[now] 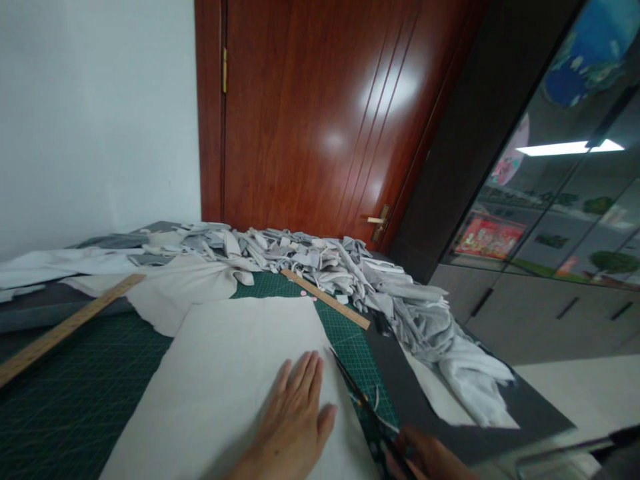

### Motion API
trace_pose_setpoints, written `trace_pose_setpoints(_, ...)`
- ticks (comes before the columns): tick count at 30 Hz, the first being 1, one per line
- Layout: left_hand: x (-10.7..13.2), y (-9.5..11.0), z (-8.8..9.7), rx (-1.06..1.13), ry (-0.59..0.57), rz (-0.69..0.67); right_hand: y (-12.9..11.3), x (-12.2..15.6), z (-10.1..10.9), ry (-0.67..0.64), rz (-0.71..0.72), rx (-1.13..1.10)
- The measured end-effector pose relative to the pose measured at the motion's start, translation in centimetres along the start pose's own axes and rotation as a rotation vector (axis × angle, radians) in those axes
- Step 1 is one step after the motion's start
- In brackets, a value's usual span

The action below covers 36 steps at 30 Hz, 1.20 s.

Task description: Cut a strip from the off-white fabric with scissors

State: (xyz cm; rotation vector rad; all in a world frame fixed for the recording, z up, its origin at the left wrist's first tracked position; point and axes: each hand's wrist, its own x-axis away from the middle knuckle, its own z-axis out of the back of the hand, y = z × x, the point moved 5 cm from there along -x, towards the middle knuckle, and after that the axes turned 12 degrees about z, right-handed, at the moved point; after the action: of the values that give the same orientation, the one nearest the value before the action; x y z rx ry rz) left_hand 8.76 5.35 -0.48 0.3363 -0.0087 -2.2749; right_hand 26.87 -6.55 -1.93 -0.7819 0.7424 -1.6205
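A large piece of off-white fabric (230, 360) lies flat on a green cutting mat (65, 407). My left hand (293, 417) rests on it, palm down and fingers stretched out. At the fabric's right edge my right hand (425, 457) is wrapped round the handles of a pair of dark scissors (360, 397). The blades point away from me along that edge, their tip close to my left fingertips. Part of the right hand is cut off by the bottom of the view.
Heaped fabric scraps (320, 257) run along the table's back and right side. One wooden ruler (325, 297) lies beyond the fabric, another wooden ruler (70, 327) at left. Behind the table stand a closed brown door (310, 120) and a glass-fronted cabinet (520, 293).
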Motion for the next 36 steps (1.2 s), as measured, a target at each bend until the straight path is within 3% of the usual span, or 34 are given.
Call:
trace_pose_setpoints(4, 0.0, 0.0, 0.0, 0.003, -0.032, 0.002, -2.6, 0.6, 0.8, -0.073, -0.049, 0.006)
trace_pose_setpoints(8, 0.0, 0.0, 0.1, 0.006, -0.082, 0.009, -5.0, 0.6, 1.3, -0.016, 0.012, 0.063)
trace_pose_setpoints(13, 0.0, 0.0, 0.2, 0.000, -0.116, 0.028, -4.1, -0.6, 0.1, -0.042, 0.000, 0.120)
trace_pose_setpoints(18, -0.1, 0.2, 0.4, 0.003, -0.148, 0.037, -4.0, -0.9, -0.2, 0.020, 0.077, 0.096)
trace_pose_setpoints(36, -0.1, 0.2, 0.3, -0.016, -0.132, 0.037, -4.1, -1.0, -1.4, -0.019, 0.035, 0.218)
